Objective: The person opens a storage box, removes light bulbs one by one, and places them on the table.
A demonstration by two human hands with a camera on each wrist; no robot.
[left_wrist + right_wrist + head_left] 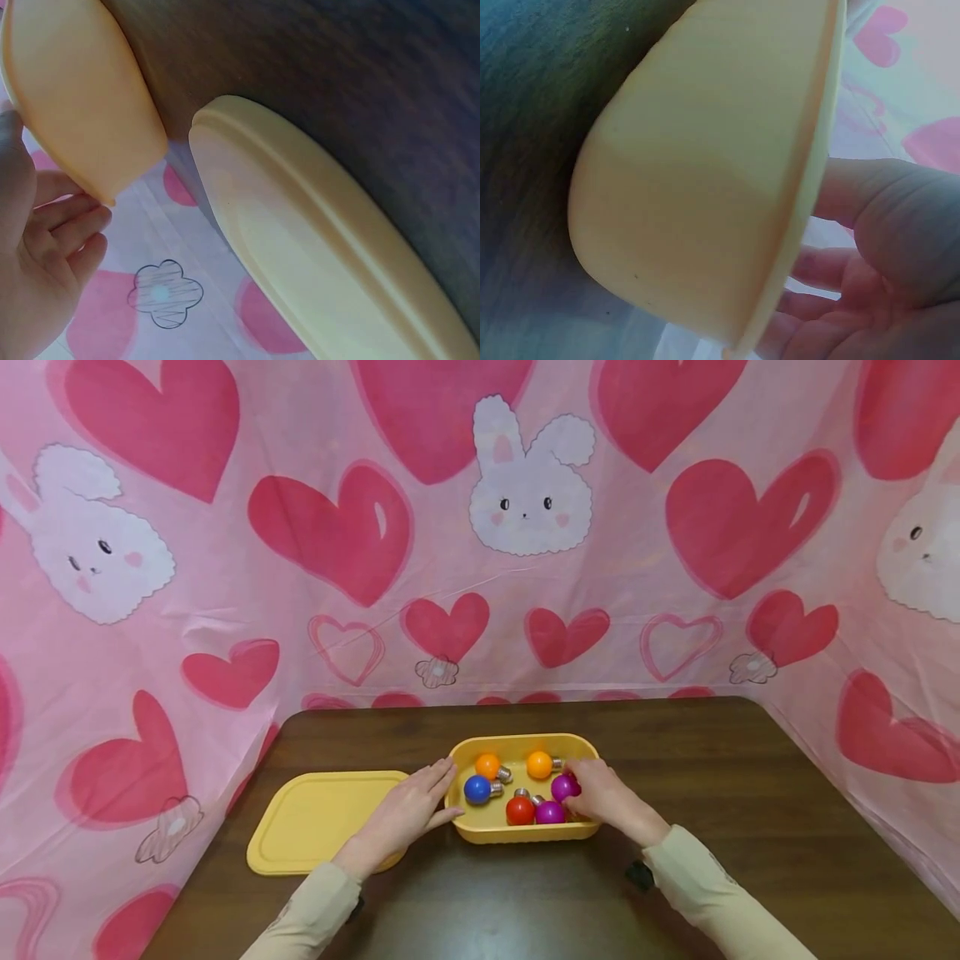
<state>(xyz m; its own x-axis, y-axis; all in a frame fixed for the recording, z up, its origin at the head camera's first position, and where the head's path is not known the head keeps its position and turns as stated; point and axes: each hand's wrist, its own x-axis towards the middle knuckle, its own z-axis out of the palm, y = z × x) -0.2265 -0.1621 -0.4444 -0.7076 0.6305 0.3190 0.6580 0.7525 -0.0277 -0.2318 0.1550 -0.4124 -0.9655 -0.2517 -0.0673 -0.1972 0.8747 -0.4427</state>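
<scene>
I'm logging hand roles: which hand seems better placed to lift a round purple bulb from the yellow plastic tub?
The right hand, probably: its fingers are at the farther round purple bulb inside the tub. The left hand is at the tub's opposite end, nearer the round blue bulb.

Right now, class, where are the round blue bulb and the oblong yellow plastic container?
Round blue bulb [477, 790], head view, on its globe.
Oblong yellow plastic container [682, 172], right wrist view, outer wall.
</scene>
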